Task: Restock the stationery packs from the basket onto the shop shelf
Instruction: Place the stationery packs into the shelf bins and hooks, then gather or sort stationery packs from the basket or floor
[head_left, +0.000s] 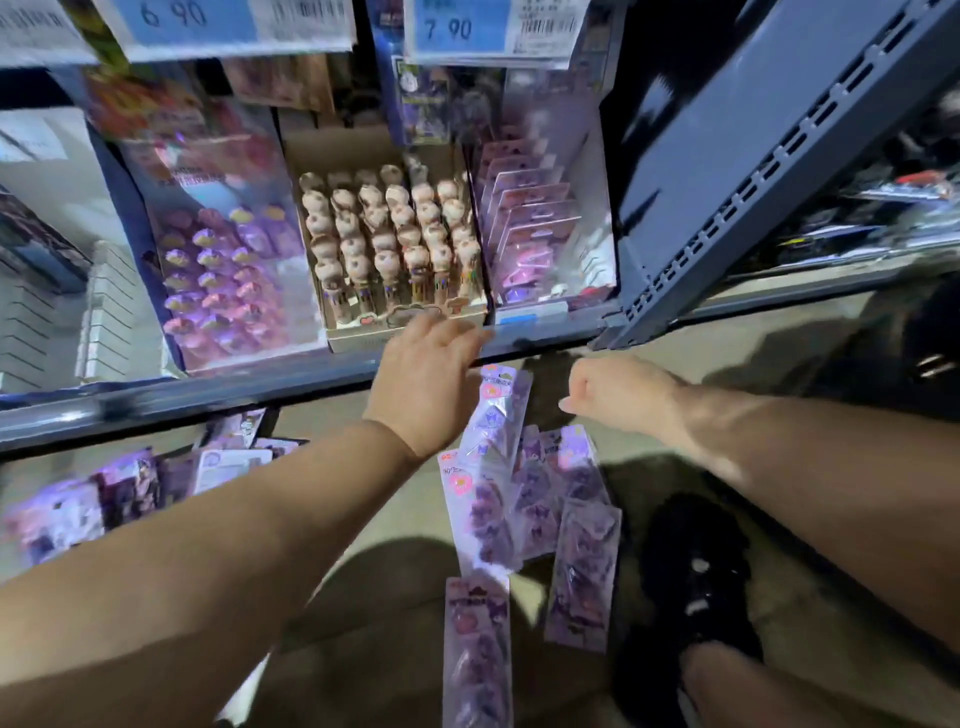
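Several purple stationery packs (524, 499) lie scattered on the floor below the shelf. One pack (496, 410) stands tilted just under my left hand (428, 379), which hovers with its fingers spread over the shelf's front edge (208, 395) and holds nothing. My right hand (618, 392) is curled into a loose fist above the floor, to the right of that pack, with nothing visible in it. On the shelf, more purple packs (530, 223) stand in a row in a clear holder at the right. No basket is in view.
A cardboard box of character pens (395, 244) sits mid-shelf, with a display of purple pens (223, 280) to its left. A grey shelf upright (753, 176) slants at the right. More packs (104, 499) fill the lower shelf. A black shoe (696, 577) rests on the floor.
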